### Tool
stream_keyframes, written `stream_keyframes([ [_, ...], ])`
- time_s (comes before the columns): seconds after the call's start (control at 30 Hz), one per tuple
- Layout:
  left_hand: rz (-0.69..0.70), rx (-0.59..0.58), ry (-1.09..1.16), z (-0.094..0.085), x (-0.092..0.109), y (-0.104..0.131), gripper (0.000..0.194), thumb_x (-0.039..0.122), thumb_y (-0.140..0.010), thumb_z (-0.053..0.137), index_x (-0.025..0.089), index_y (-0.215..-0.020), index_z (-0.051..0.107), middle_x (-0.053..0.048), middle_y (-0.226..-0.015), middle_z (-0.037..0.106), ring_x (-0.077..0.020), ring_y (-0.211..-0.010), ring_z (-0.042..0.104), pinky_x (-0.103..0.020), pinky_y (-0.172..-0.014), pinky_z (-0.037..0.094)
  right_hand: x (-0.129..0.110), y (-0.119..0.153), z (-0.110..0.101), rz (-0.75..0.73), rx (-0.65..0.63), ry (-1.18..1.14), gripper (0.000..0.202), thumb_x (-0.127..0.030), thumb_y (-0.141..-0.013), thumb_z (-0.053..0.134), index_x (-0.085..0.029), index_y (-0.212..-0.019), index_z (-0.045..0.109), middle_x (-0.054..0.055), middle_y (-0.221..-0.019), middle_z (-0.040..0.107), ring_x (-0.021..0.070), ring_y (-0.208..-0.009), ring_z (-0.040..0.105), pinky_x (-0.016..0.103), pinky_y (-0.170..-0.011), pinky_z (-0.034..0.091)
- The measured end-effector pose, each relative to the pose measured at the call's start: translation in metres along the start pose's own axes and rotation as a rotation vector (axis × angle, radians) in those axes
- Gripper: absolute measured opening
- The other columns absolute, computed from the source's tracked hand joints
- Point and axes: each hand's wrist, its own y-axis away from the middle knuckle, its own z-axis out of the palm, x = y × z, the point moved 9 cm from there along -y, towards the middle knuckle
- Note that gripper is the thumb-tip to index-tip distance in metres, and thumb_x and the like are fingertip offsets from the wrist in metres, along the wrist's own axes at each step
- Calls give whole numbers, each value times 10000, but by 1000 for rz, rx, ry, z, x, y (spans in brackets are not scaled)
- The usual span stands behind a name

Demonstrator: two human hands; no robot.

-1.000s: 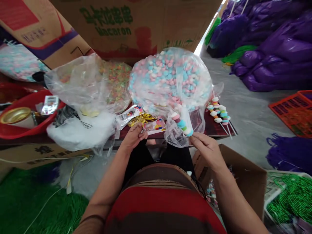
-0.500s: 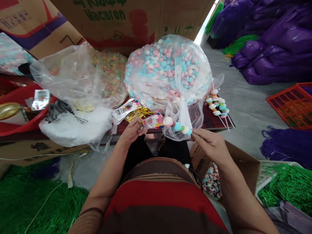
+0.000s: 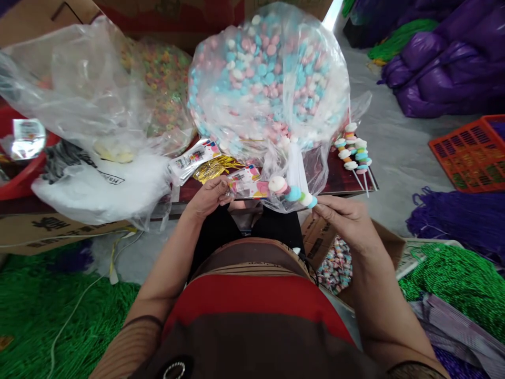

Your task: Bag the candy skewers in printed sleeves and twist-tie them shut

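Note:
Between finger and thumb, my left hand point(image 3: 209, 199) pinches a small printed clear candy wrapper point(image 3: 248, 181). My right hand point(image 3: 347, 220) grips the near end of a candy skewer point(image 3: 292, 193), threaded with white, pink, blue and green pieces; its stick is mostly hidden. The skewer's white tip points at the wrapper's right end; whether it is inside I cannot tell. Behind them lie a stack of wrappers point(image 3: 193, 159), gold twist ties point(image 3: 215, 167) and white sticks point(image 3: 295, 169) in a clear bag. More candy skewers point(image 3: 350, 151) rest at the table's right corner.
A big clear bag of pink, blue and white candies point(image 3: 268, 73) fills the table's back. Left of it are a bag of ring candies point(image 3: 165, 95), a white plastic bag point(image 3: 106, 192) and a red basin point(image 3: 19, 181). A carton with wrapped candies point(image 3: 335, 266) stands below right.
The view has tilted down, so the table appears higher. The wrapper and the candy skewer stay in the same hands, close together, with little movement between them.

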Motion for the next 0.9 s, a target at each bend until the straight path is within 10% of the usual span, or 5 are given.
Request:
stream_keyframes([
  [0.9, -19, -98, -368, 6, 6, -11, 523, 655, -781, 772, 149, -729, 651, 55, -517, 446, -43, -439, 359, -176, -437, 261, 6, -7, -9, -206, 34, 346, 194, -363, -968, 629, -266, -995, 795, 26, -798, 768, 187, -717, 691, 308, -673, 533],
])
